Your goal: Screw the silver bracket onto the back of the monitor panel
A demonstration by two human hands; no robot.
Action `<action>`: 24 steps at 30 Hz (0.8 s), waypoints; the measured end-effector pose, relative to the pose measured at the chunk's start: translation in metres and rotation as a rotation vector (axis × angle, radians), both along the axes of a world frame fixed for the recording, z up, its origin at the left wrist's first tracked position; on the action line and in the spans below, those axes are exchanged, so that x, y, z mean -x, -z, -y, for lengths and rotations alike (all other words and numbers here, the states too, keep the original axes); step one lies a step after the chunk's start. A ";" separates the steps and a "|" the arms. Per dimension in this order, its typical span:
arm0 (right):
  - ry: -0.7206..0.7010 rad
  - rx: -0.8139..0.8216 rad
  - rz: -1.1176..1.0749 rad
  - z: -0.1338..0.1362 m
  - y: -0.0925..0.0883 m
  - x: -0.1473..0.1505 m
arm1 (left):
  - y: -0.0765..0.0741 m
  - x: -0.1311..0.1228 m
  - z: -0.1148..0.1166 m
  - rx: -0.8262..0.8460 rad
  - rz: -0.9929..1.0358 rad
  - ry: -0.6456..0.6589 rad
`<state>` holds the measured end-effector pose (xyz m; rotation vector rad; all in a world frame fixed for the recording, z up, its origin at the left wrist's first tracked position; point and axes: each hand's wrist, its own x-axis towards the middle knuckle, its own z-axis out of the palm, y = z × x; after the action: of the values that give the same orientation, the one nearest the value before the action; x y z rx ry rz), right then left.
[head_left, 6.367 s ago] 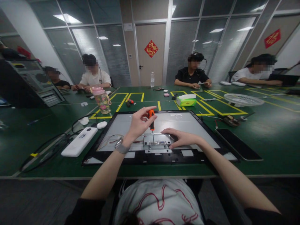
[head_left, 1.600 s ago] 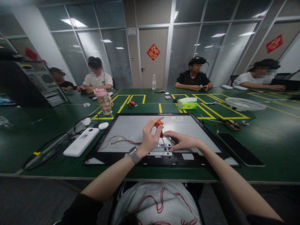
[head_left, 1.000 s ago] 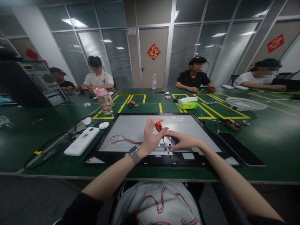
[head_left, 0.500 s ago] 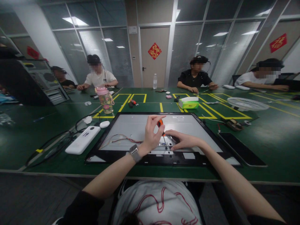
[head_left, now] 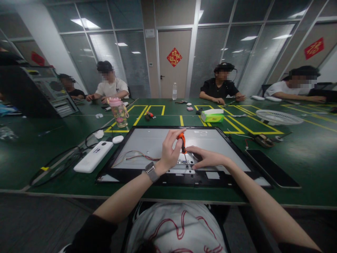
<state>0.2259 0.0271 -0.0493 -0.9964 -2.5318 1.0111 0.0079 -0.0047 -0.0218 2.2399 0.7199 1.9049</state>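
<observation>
A flat display panel (head_left: 147,140) with a black frame lies back-side up on the table before me. My left hand (head_left: 170,149), a watch on its wrist, is closed round the handle of an orange-and-black screwdriver (head_left: 183,140). The screwdriver stands nearly upright, its shaft pointing down at a small circuit board (head_left: 183,162) near the panel's lower edge. My right hand (head_left: 206,157) rests on the panel just right of the shaft, thumb and fingers apart around the board's right end. Thin coloured wires (head_left: 137,154) run leftward from beneath my left wrist.
A white power bank (head_left: 93,157) and looped black cable (head_left: 56,165) lie left of the panel. A black phone (head_left: 271,168) lies to the right. Beyond stand a pink-lidded bottle (head_left: 119,112), a tissue pack (head_left: 212,116) and a fan grille (head_left: 279,116). Several people sit across the table.
The fingers of my left hand have shifted on the screwdriver, and more of its orange handle shows. My right hand stays in place.
</observation>
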 end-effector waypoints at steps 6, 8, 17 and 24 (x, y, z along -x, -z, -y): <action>-0.019 -0.008 -0.005 0.000 -0.001 0.001 | -0.001 -0.001 0.001 -0.057 0.034 -0.076; -0.017 -0.010 0.000 0.001 -0.001 0.001 | -0.002 0.000 0.002 -0.070 0.008 -0.053; -0.033 -0.013 -0.014 0.001 -0.002 0.001 | -0.001 -0.002 0.000 -0.072 0.043 -0.071; -0.025 -0.014 -0.002 0.001 -0.002 0.001 | 0.001 0.001 0.001 -0.097 0.005 -0.060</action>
<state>0.2248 0.0258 -0.0475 -0.9617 -2.5519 0.9994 0.0071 -0.0062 -0.0224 2.2937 0.7162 2.0138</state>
